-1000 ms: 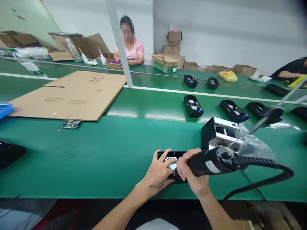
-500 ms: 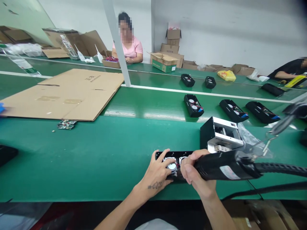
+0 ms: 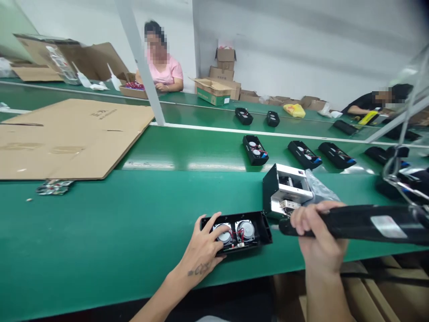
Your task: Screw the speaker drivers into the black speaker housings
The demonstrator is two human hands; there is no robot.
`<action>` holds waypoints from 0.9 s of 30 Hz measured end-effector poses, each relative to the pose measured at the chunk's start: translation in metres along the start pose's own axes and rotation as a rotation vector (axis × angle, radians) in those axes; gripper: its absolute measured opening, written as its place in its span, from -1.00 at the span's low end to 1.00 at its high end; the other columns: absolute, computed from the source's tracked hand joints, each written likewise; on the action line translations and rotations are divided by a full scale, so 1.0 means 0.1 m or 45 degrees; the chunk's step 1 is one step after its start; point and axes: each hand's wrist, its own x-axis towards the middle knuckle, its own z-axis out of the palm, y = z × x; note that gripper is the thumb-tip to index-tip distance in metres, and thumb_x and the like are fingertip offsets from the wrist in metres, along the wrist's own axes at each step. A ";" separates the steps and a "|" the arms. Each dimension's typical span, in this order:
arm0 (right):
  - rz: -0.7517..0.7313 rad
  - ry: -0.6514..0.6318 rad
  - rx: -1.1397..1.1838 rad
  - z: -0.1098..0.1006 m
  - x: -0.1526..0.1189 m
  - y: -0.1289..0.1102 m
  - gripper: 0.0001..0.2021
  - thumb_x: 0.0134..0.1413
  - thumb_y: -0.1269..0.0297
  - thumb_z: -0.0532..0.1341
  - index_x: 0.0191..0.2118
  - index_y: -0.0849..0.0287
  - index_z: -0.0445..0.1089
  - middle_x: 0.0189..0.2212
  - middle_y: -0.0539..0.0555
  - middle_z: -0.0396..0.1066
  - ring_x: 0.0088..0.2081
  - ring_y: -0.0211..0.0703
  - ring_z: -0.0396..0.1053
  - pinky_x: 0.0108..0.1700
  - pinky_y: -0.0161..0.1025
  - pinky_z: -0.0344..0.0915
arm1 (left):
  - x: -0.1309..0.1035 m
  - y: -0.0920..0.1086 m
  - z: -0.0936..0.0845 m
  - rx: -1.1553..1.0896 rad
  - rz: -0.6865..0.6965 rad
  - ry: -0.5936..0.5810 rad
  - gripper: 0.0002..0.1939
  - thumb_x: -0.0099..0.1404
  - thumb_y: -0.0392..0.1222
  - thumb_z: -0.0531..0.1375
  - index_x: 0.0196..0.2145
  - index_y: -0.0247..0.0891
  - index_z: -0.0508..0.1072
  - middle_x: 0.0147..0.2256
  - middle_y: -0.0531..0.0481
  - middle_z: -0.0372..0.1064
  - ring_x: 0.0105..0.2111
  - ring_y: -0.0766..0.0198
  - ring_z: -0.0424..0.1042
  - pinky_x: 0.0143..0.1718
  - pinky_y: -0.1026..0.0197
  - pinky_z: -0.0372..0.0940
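Near the front edge of the green tabletop lies a black open housing with two round speaker drivers and red wires inside. The left hand rests on the housing's left end, fingers spread and curled over its rim, so the grip is a loose hold on the casing rather than a full clasp. Just to the right, lifted clear of the tabletop, the right hand is wrapped tight around a black electric screwdriver, which lies almost level with its tip pointing left toward the housing but not touching it. Behind the tool stands a black and silver metal box with a clear plastic bag against its right side. Farther back, on the middle strip of the tabletop, sit more black housings, well apart from one another. A flattened cardboard sheet covers the left part, and a small circuit board lies just before its front edge. At the far edge a person in a pink shirt sits beside a cardboard box.
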 end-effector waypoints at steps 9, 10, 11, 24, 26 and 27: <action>-0.188 0.395 -0.421 -0.62 0.67 0.41 -0.66 0.05 0.15 0.53 -0.25 0.10 0.37 -0.65 -0.19 0.36 -0.66 -0.26 0.28 -0.49 -0.21 0.30 | -0.02 -0.08 0.06 -0.055 -0.005 0.088 -0.72 0.10 -0.09 0.61 -0.36 -0.11 0.60 0.16 0.08 0.56 0.41 -0.31 0.22 0.41 -0.37 -0.09; -0.160 0.373 -0.399 -0.62 0.67 0.45 -0.64 0.04 0.14 0.54 -0.26 0.09 0.36 -0.65 -0.19 0.35 -0.67 -0.27 0.27 -0.51 -0.22 0.29 | -0.01 -0.08 0.05 -0.053 -0.007 0.084 -0.72 0.10 -0.08 0.61 -0.36 -0.11 0.61 0.16 0.08 0.56 0.41 -0.30 0.22 0.40 -0.36 -0.09; -0.135 0.350 -0.381 -0.62 0.67 0.48 -0.63 0.03 0.12 0.54 -0.27 0.09 0.35 -0.65 -0.20 0.33 -0.68 -0.27 0.26 -0.53 -0.24 0.28 | -0.01 -0.07 0.04 -0.051 -0.008 0.080 -0.71 0.09 -0.08 0.62 -0.36 -0.11 0.61 0.16 0.09 0.56 0.42 -0.30 0.22 0.40 -0.36 -0.08; 0.367 -0.149 -0.144 -0.54 -0.04 0.18 -0.73 0.24 0.24 0.47 -0.04 0.07 0.44 -0.62 -0.19 0.28 -0.67 -0.32 0.21 -0.57 -0.29 0.19 | 0.02 -0.05 -0.01 -0.023 -0.013 0.042 -0.67 0.07 -0.07 0.64 -0.36 -0.12 0.60 0.17 0.12 0.57 0.41 -0.31 0.24 0.35 -0.36 -0.02; 0.353 -0.163 -0.071 -0.48 -0.13 0.08 -0.76 0.28 0.28 0.44 -0.02 0.05 0.43 -0.61 -0.19 0.27 -0.67 -0.34 0.22 -0.57 -0.29 0.20 | 0.02 -0.04 -0.02 -0.027 -0.016 0.037 -0.67 0.08 -0.07 0.64 -0.37 -0.13 0.59 0.17 0.13 0.57 0.41 -0.31 0.24 0.34 -0.37 -0.02; 0.339 -0.170 -0.037 -0.44 -0.17 0.04 -0.78 0.30 0.29 0.42 -0.01 0.04 0.43 -0.60 -0.19 0.26 -0.66 -0.34 0.22 -0.56 -0.30 0.21 | 0.03 -0.04 -0.02 -0.031 -0.015 0.038 -0.67 0.08 -0.08 0.64 -0.38 -0.14 0.58 0.17 0.13 0.57 0.41 -0.31 0.24 0.34 -0.37 -0.01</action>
